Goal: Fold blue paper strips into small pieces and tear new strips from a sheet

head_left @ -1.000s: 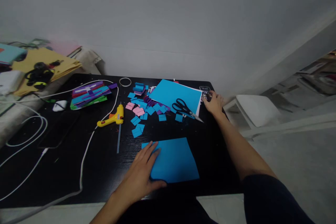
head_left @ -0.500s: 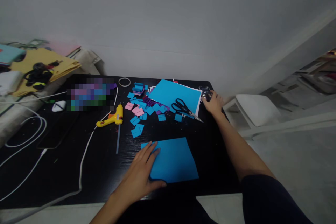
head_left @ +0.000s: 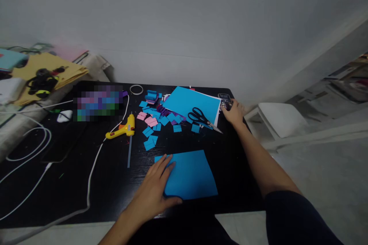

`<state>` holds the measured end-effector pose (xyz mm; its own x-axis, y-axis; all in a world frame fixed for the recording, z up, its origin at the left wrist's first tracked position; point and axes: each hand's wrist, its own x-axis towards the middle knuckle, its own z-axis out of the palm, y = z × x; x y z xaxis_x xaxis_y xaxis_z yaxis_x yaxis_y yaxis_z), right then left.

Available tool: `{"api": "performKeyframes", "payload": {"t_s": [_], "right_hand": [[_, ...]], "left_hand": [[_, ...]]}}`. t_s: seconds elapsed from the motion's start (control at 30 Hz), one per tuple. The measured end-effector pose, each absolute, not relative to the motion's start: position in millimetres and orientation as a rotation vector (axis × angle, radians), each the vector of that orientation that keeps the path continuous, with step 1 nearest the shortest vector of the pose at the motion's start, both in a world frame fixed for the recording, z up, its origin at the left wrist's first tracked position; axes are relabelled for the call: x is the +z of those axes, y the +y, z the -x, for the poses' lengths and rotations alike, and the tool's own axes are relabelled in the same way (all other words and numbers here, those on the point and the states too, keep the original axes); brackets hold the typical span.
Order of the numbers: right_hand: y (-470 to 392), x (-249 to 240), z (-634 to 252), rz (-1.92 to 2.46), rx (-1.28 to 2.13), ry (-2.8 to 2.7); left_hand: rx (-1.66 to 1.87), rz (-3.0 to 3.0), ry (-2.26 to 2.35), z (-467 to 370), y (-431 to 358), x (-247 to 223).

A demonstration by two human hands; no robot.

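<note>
Left fingers [head_left: 169,171] spread on blue sheet [head_left: 192,176]; right arm [head_left: 263,157] outstretched, right fingers [head_left: 235,105] at phone [head_left: 224,97], grip unclear.

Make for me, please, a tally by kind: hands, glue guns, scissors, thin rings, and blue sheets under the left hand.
Left hand and right hand: 2
Blue sheet under left hand: 1 visible
Yellow glue gun: 1
Scissors: 1 pair
Thin ring: 1
Total: 6

Two hands [head_left: 156,185], one glue gun [head_left: 130,125]
</note>
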<state>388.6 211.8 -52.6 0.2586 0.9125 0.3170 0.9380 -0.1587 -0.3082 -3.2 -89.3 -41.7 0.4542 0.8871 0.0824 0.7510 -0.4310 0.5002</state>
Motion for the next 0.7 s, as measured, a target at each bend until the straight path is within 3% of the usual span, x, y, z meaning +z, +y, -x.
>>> {"api": "performKeyframes", "payload": {"t_s": [0.7], "right_hand": [[213.0, -55.4, -390.0, 2.071, -0.084, -1.678]], "left_hand": [[0.506, -2.337, 1.378, 2.2, -89.2, -37.3]]}}
